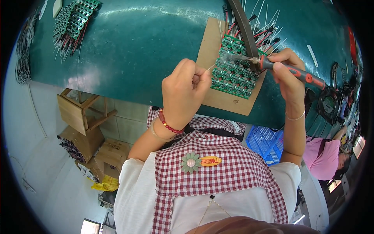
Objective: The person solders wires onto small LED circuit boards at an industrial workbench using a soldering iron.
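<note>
Thin silver solder wire (210, 68), pinched, slanting toward green circuit-board panel (235, 74) lying flat on brown cardboard sheet (230, 102). Red-and-grey-handled soldering iron (290, 71), held tilted, tip at panel's upper edge.

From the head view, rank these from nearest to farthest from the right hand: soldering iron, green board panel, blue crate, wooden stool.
From the right hand:
1. Soldering iron, held in that hand.
2. Green board panel, just to its left on the cardboard.
3. Blue crate, below the table edge.
4. Wooden stool, far left, under the table.
</note>
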